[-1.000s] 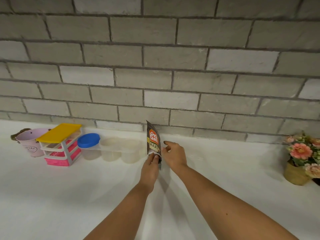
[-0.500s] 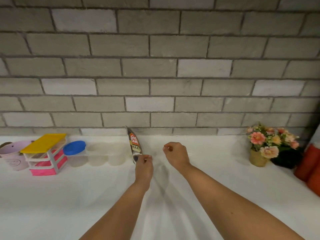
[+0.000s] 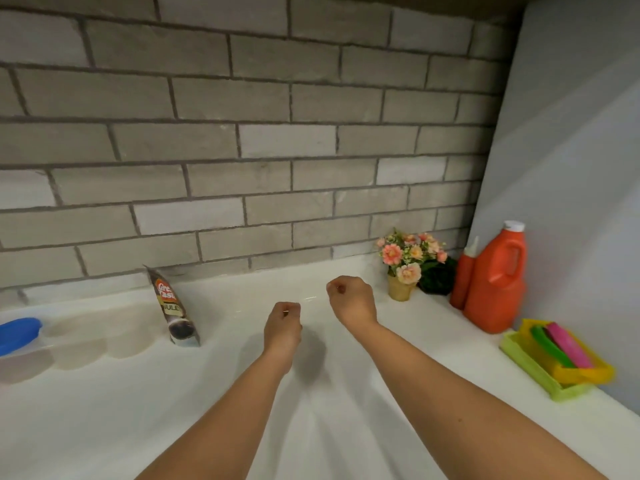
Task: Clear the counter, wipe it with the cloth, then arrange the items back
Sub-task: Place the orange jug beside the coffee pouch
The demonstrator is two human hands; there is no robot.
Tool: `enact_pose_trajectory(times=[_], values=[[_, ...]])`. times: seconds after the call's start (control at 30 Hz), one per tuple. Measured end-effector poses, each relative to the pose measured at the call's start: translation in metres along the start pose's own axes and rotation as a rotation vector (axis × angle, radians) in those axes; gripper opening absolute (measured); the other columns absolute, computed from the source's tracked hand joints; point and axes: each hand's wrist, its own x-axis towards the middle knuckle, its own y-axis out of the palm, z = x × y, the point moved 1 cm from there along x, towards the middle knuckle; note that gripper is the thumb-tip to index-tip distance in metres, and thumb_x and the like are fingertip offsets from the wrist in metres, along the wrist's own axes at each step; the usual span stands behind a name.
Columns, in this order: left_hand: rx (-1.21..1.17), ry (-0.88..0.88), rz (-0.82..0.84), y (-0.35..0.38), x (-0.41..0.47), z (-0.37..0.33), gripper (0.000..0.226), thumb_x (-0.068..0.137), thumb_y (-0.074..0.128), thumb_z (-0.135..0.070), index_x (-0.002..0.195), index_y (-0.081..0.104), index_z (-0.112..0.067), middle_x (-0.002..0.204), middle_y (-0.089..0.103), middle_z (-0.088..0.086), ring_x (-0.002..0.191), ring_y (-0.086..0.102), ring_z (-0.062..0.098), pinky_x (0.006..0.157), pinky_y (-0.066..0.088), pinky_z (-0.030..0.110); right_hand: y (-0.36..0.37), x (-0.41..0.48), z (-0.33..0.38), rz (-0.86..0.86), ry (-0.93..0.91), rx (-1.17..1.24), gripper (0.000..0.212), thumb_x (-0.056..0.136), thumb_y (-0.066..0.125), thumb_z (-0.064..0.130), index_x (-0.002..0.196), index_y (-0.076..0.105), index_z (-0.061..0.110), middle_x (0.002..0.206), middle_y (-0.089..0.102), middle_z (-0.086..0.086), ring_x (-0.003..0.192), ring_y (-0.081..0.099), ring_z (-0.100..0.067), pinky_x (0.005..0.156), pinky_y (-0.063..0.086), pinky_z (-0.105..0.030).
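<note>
Holding left hand [image 3: 282,323] and right hand [image 3: 353,303] above white tabletop [image 3: 104,410], centre frame, apart from each other, fingers curled into fists, nothing visibly gripped. Noting Great Taste coffee sachet [image 3: 175,306] left of centre, standing tilted, top against brick wall [image 3: 277,133], clear of hands. Spotting blue-lidded clear container [image 3: 19,334] at left edge; flower pot [image 3: 401,268], orange squeeze bottle [image 3: 465,277], orange jug [image 3: 495,282] at right; green tray [image 3: 530,370] with coloured pads [image 3: 568,344] lower right.

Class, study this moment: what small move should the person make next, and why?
Probably reach the right hand toward the flower pot, the nearest item to it. That hand and the left hand hover curled and empty, and the coffee pouch already leans against the brick wall.
</note>
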Motion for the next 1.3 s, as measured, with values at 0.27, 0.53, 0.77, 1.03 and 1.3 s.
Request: enact_pose_trajectory(times=[0.27, 0.53, 0.77, 1.03, 1.3], values=[[-0.023, 0.030, 0.169, 0.113, -0.019, -0.019, 0.014, 0.096, 0.042, -0.018, 0.103, 0.054, -0.014, 0.096, 0.054, 0.003, 0.073, 0.054, 0.016, 0.061, 0.041, 0.026, -0.102, 0.029, -0.062, -0.269, 0.036, 0.003, 0.025, 0.094, 0.047, 0.015, 0.104, 0.068, 0.007, 0.101, 0.069, -0.016, 0.093, 0.062, -0.032, 0.070, 0.043, -0.028], [0.010, 0.042, 0.288, 0.227, -0.032, -0.022, 0.016, 0.096, 0.041, -0.019, 0.106, 0.054, -0.017, 0.089, 0.055, -0.001, 0.077, 0.052, 0.016, 0.064, 0.043, 0.025, -0.194, 0.072, -0.137, -0.547, 0.059, -0.028, 0.028, 0.092, 0.051, 0.015, 0.113, 0.059, -0.002, 0.117, 0.053, -0.024, 0.110, 0.049, -0.040, 0.094, 0.037, -0.041], [0.022, 0.056, 0.271, 0.277, -0.034, -0.015, 0.010, 0.096, 0.046, -0.025, 0.099, 0.054, -0.018, 0.080, 0.053, -0.004, 0.071, 0.051, 0.013, 0.062, 0.043, 0.024, -0.239, 0.108, -0.182, -0.514, 0.244, 0.083, 0.044, 0.098, 0.041, 0.024, 0.132, 0.041, -0.004, 0.135, 0.039, -0.026, 0.126, 0.037, -0.041, 0.104, 0.028, -0.041], [0.025, 0.052, 0.212, 0.291, -0.024, -0.012, 0.009, 0.095, 0.049, -0.025, 0.099, 0.054, -0.018, 0.082, 0.053, -0.004, 0.072, 0.051, 0.013, 0.061, 0.043, 0.023, -0.237, 0.131, -0.196, -0.390, 0.249, 0.175, 0.049, 0.101, 0.026, 0.033, 0.115, 0.053, -0.006, 0.121, 0.056, -0.028, 0.113, 0.051, -0.042, 0.092, 0.040, -0.042], [0.042, 0.055, 0.202, 0.291, -0.018, -0.005, 0.010, 0.095, 0.051, -0.027, 0.098, 0.053, -0.019, 0.088, 0.053, -0.002, 0.076, 0.052, 0.016, 0.062, 0.043, 0.024, -0.232, 0.134, -0.191, -0.360, 0.243, 0.361, 0.048, 0.101, 0.029, 0.033, 0.117, 0.052, -0.005, 0.120, 0.057, -0.026, 0.112, 0.053, -0.040, 0.092, 0.041, -0.040]])
